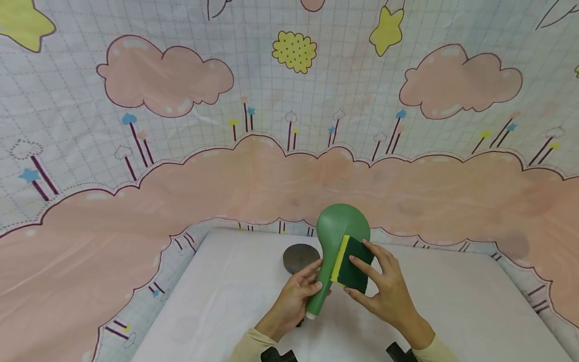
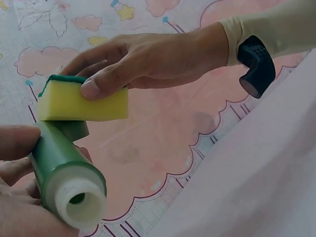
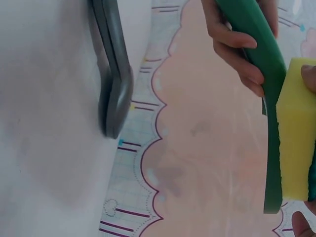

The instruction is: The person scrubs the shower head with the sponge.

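My left hand [image 1: 291,299] grips the handle of a green hand shower head [image 1: 341,221], tilted with its round head up and away. The handle ends in a hollow white connector [image 2: 84,202], facing the left wrist camera. In my right hand [image 1: 391,289] is a scouring sponge [image 1: 355,276] with a yellow foam layer [image 3: 296,133] and a dark green scrub layer. Fingers and thumb pinch the sponge by its edges, one finger lying over the green layer. The yellow side lies against the shower head where handle and head meet.
On the white table [image 1: 203,301], behind my left hand, lies a dark grey thing with a flat round head [image 1: 299,257] and a handle, partly hidden by that hand. A cloth printed with clouds and stars [image 1: 316,186] surrounds the table. Both wrists wear black mounts.
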The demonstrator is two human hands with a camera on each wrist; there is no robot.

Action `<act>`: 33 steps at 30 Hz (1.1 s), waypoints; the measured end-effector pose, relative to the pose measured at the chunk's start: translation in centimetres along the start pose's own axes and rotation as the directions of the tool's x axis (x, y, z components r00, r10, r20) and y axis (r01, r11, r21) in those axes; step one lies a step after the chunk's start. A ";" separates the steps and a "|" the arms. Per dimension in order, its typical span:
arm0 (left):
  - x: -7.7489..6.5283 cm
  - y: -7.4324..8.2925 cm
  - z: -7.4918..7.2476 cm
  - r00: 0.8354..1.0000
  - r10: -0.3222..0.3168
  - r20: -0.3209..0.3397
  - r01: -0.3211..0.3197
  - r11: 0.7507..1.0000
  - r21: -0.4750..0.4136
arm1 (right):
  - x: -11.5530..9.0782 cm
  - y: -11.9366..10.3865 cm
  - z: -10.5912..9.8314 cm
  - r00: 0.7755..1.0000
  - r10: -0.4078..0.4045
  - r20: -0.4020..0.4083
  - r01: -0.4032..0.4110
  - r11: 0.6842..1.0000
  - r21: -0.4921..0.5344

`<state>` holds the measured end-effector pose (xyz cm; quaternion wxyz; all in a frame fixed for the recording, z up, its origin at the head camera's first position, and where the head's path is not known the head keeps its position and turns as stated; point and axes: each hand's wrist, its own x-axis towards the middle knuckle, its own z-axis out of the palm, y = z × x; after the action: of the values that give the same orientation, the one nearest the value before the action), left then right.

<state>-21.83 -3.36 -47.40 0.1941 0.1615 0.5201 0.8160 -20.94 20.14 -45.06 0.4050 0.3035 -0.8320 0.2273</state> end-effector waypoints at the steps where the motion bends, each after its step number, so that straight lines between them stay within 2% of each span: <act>1: 0.0 0.0 0.0 1.000 0.001 0.001 -0.001 1.000 0.006 | 0.0 0.1 -0.1 1.000 0.000 -0.001 0.000 1.000 -0.001; 8: 0.1 0.3 -0.1 1.000 0.002 0.020 -0.002 1.000 0.027 | 0.3 1.1 -0.5 0.999 0.009 -0.034 -0.009 1.000 -0.005; 18: -0.2 0.4 -0.4 0.999 0.001 0.050 -0.003 0.999 0.033 | 0.3 2.0 -1.2 0.995 0.103 -0.015 -0.103 0.995 0.002; 25: -0.3 0.2 -0.7 0.996 0.004 0.089 -0.004 1.000 0.001 | 0.2 2.0 -1.3 0.996 0.083 -0.034 -0.083 0.997 -0.004; 29: -0.4 0.0 -0.7 0.994 0.011 0.107 -0.010 1.000 -0.016 | 0.1 2.1 -1.5 0.995 0.099 -0.018 -0.099 0.995 -0.011; 33: -0.4 0.0 -0.8 0.996 0.010 0.093 -0.010 1.000 0.002 | 0.0 2.5 -1.8 0.993 0.118 -0.025 -0.119 0.993 -0.008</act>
<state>-21.85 -4.18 -47.70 0.2140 0.2021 0.5106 0.8079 -21.72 23.01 -44.36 0.4024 0.2489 -0.8445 0.2509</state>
